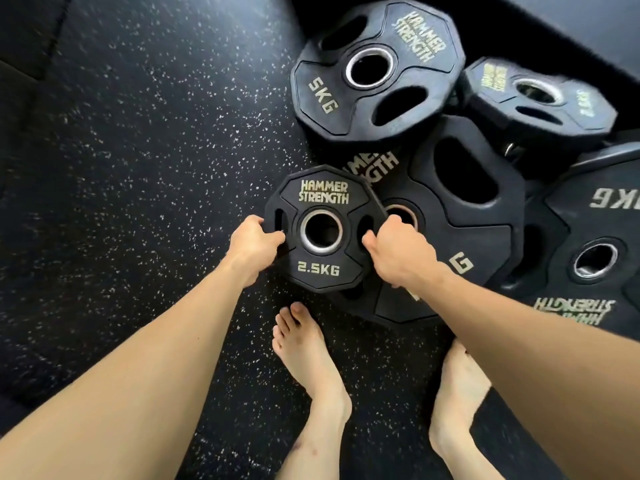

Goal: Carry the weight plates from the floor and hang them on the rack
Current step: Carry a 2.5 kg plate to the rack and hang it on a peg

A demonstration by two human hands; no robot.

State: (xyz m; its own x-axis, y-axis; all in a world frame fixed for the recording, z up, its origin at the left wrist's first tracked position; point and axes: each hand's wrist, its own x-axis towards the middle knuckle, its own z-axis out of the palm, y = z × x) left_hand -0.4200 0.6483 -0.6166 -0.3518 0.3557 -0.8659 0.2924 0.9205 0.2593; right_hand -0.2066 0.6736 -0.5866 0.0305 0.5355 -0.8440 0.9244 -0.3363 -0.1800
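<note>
Head view, steeply down, close

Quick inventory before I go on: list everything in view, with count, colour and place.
2.5 kg plate: one, black with gold lettering, centre, lying partly over the big plate.
5 kg plate: one, black, top centre, overlapping the pile.
Big plate: one, black, under the 2.5 kg plate, marking partly hidden.
Small plate: one, black, upper right, blurred.
Right plate: one, black, right edge, cut off.
Floor: black, white-speckled.
Feet: two, bare, bottom centre.
Left hand: grips the 2.5 kg plate's left slot.
Right hand: grips its right slot.
</note>
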